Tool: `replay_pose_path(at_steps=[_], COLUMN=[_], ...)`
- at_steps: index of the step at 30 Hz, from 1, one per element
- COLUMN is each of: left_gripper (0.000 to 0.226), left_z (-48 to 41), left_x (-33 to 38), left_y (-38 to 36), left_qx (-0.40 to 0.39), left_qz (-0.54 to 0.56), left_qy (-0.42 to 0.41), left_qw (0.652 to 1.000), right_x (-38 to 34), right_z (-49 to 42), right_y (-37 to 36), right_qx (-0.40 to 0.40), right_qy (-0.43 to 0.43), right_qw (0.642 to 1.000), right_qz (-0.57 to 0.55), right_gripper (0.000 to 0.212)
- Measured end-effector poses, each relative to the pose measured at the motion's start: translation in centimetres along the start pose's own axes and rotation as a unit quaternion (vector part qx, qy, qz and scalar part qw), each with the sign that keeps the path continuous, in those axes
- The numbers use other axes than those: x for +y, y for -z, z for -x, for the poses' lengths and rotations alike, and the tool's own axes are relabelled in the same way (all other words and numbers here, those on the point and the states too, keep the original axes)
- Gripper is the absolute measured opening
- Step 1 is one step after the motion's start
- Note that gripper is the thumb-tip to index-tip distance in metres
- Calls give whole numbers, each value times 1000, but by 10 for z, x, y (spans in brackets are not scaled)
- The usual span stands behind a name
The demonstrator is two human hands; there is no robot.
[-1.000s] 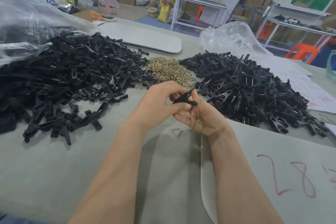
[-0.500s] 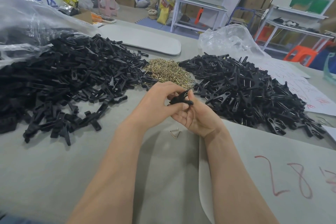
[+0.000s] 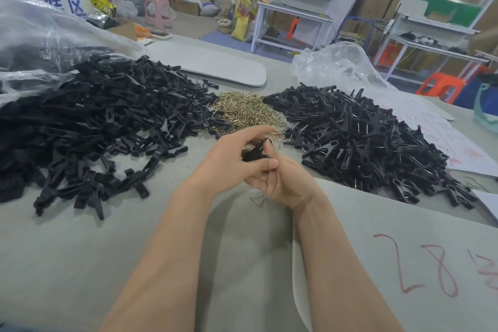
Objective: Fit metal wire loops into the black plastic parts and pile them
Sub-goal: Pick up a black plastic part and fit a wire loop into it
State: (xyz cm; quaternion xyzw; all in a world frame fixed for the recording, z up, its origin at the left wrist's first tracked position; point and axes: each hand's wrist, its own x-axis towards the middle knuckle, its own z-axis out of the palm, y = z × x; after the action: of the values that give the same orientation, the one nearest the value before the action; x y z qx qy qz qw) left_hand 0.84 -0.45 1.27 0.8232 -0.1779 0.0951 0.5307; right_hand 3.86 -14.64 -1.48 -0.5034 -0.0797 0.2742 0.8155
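1. Black plastic part — we are holding it between both hands, just above the table, in front of the heap of brass-coloured wire loops.
2. We are curling our left hand over the part from above, with the forefinger arching across the top and the thumb pressing against its near edge, so this hand is clasping the part.
3. We are cupping our right hand underneath, palm turned up and fingers bent in towards the left thumb; it is gripping the same part from below.
4. We cannot tell whether a wire loop is seated in the part, since our fingers are hiding most of it.
5. Both forearms are reaching forward from the bottom edge and meeting at the wrists — the left one angling in from the lower left, the right one from the lower right.
6. One loose wire loop is lying on the table just beneath our right hand.
7. On the left, a big pile of black parts is spilling out of a clear plastic bag.
8. On the right, a second pile of black parts is showing glints of metal wire.
9. Our right forearm is crossing a sheet of paper marked with red numerals.
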Motion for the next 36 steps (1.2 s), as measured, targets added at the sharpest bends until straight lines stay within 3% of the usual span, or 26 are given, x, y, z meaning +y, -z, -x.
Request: replay_pose_path(at_steps=[3,7,15,28,36], left_gripper=[47,37,20,16,18], left_z=[-1,-3,-3,-3,-2], left_x=[-8,-8,-4,10,15], left_y=[2,2,0,0,-2], left_qx=[-20,-6,28,88,90], left_qz=[-52,-44,-100,-58,-32], left_qy=[18,-5,-49,-98,-121], left_qw=[998,999,993,990,988], right_x=[-2,-7,-16,-8,-4], right_z=[-1,2,6,5,3], right_y=[1,3,6,-3,-8], right_qx=[15,16,43,-43,-83], right_qy=[14,15,-71,8,40], right_qw=[1000,1000,993,996,987], right_qz=[-12,-13,87,-76,-134], right_gripper=[51,58,75,52,59])
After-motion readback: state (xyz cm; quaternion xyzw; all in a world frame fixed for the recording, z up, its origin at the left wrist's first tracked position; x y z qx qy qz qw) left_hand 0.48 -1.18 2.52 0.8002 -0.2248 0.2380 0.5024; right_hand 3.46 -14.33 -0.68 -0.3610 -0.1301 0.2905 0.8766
